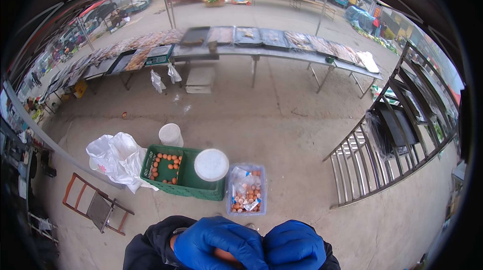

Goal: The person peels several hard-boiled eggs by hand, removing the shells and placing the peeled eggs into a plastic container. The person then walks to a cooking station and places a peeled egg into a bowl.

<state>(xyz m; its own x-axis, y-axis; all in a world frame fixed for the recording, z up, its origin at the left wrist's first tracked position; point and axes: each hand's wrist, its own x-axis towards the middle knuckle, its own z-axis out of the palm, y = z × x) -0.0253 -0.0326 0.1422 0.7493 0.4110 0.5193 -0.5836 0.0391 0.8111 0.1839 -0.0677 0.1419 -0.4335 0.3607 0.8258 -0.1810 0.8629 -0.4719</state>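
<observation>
My left hand [220, 238], in a blue glove, is curled low in the middle of the view. A reddish-brown surface shows beneath its fingers; whether it is a held thing or skin cannot be told. Beside it is my right hand [294, 245], also gloved in blue, fingers bent and the palm hidden. Beyond them stands a bluish plastic bin [265, 190] with eggshells [241, 201] and crumpled plastic. To its left, a green plastic crate [196, 192] holds several brown eggs [170, 166] in its left part, and a round white lid or tub [211, 164] rests at its right end.
A white plastic bag [119, 156] and white bucket [171, 135] stand by the crate. A folding chair [99, 209] is at left, a metal rack [392, 130] at right. Farther off, a long table [234, 50] bears trays and a scale [158, 55] under a canopy frame.
</observation>
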